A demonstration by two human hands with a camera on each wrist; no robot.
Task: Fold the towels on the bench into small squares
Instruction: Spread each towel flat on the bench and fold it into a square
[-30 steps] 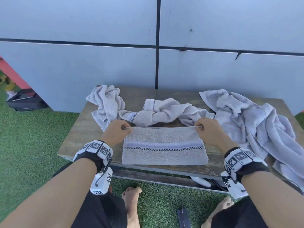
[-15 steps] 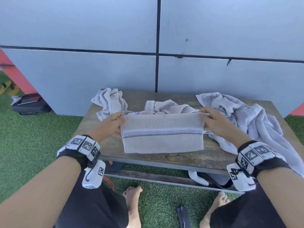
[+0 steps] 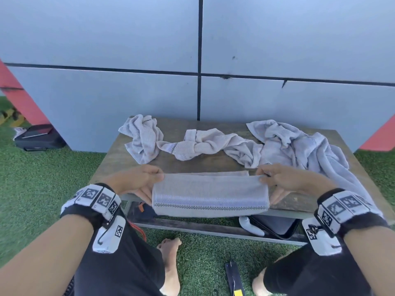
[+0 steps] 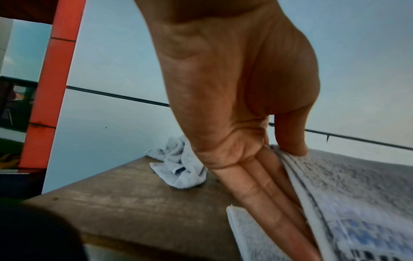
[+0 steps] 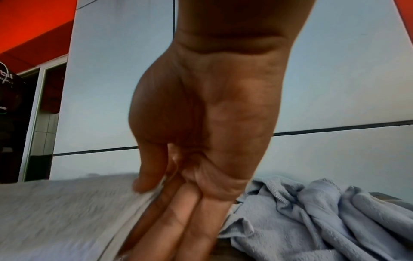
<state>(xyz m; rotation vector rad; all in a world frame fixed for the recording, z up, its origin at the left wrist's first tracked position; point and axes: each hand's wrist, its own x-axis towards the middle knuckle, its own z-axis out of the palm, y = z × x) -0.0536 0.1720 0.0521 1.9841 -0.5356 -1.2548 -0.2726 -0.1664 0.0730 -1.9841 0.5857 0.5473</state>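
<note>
Grey terry towel (image 3: 210,194), soft and light, hangs folded over the tabletop's (image 3: 111,165) near edge. The left hand (image 3: 136,182) and right hand (image 3: 284,181) each pinch an end, thumb on top; gripping both corners should stop sagging.

1. Black wristbands (image 3: 84,210) on both bare forearms carry white blocks printed with black square-pattern markers.
2. White camera pods (image 3: 109,236) hang below each wrist.
3. Black shorts (image 3: 119,272); bare feet (image 3: 170,244).
</note>
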